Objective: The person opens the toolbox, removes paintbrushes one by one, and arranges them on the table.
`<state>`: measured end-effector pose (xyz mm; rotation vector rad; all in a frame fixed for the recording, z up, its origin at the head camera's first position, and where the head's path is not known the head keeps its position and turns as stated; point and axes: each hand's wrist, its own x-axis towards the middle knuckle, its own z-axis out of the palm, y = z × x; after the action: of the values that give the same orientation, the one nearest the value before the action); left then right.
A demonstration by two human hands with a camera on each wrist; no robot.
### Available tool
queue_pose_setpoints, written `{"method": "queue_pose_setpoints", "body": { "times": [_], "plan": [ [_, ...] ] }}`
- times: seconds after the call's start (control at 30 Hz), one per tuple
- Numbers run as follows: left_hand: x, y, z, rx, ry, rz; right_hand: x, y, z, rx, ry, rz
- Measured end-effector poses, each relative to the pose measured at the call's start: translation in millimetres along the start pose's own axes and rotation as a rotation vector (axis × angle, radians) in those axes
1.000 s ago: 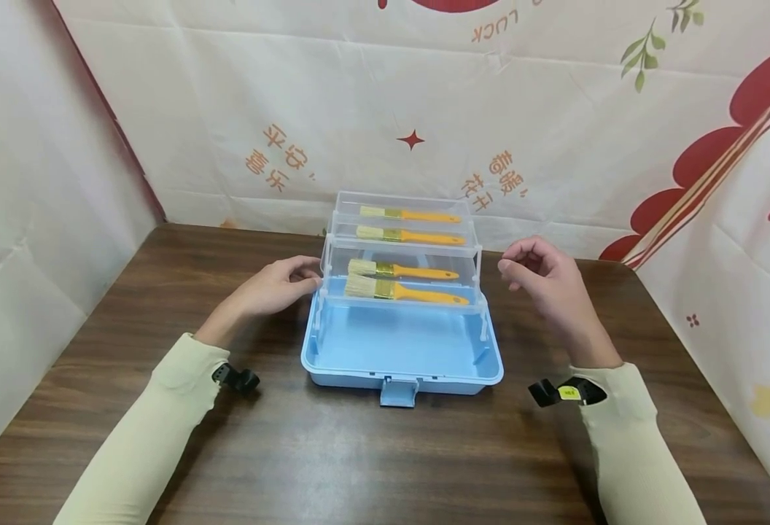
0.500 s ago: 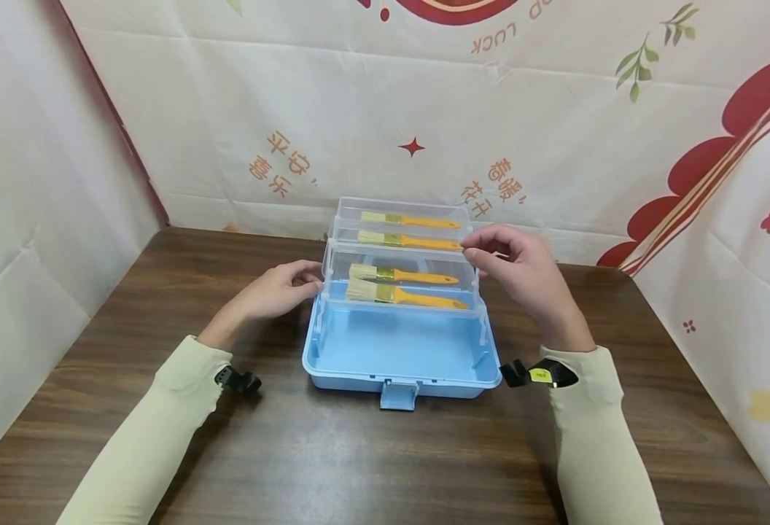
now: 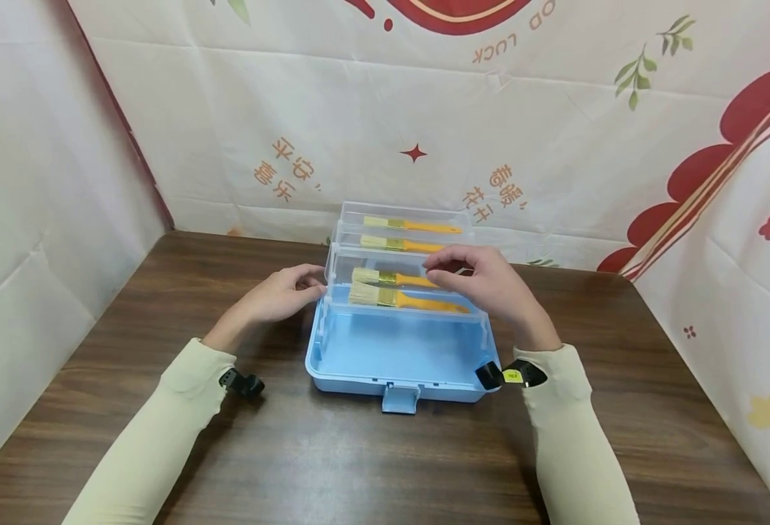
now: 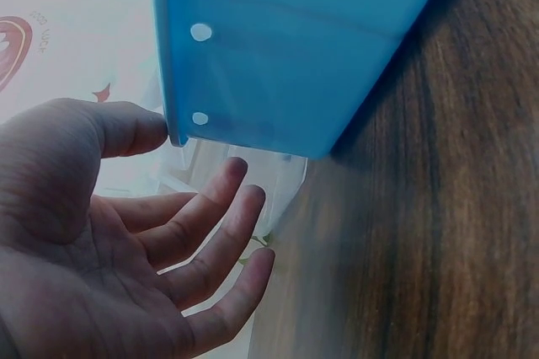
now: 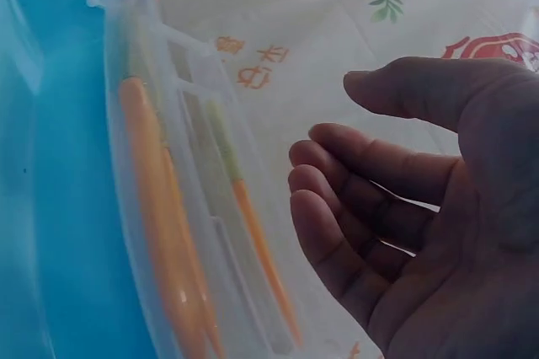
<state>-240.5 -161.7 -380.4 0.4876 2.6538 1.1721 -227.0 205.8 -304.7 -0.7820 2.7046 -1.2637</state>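
An opened light-blue toolbox (image 3: 398, 348) with clear fold-out trays (image 3: 339, 306) stands on the table. Several paintbrushes with yellow handles lie in the trays; the widest paintbrush (image 3: 418, 302) is in the front one. At the box's left side is my left hand (image 3: 276, 297). Its thumb touches the rim in the left wrist view, and the other fingers (image 4: 206, 270) are loosely bent and hold nothing. My right hand (image 3: 490, 286) hovers above the right part of the trays, fingers slightly curved around nothing. It hides some handle ends in the head view.
A dark wood table (image 3: 293, 459) carries the box. Behind it hangs a pale printed cloth (image 3: 385, 102), with more cloth at both sides. The box's latch (image 3: 400, 399) hangs down at the front.
My right hand has moved left from beside the box to over the trays. The left hand stays at the box's left side. The paintbrushes have not moved in the trays.
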Motion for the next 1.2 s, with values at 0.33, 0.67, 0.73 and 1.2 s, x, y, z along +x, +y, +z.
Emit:
{"method": "queue_pose_setpoints", "body": {
  "times": [0.33, 0.67, 0.73, 1.2],
  "plan": [
    [1.0, -1.9, 0.5, 0.002, 0.002, 0.008, 4.1, 6, 10, -0.068, -0.147, 0.029],
    [0.0, -3.7, -1.2, 0.003, 0.004, 0.009, 6.6, 13, 12, -0.111, -0.158, 0.046],
    [0.2, -3.6, -1.2, 0.002, 0.003, 0.006, 7.0, 15, 12, -0.111, -0.159, 0.044],
    [-0.3, -0.5, -1.4, 0.007, -0.005, 0.009, 8.3, 24, 13, -0.131, -0.171, 0.049]
  ]
}}
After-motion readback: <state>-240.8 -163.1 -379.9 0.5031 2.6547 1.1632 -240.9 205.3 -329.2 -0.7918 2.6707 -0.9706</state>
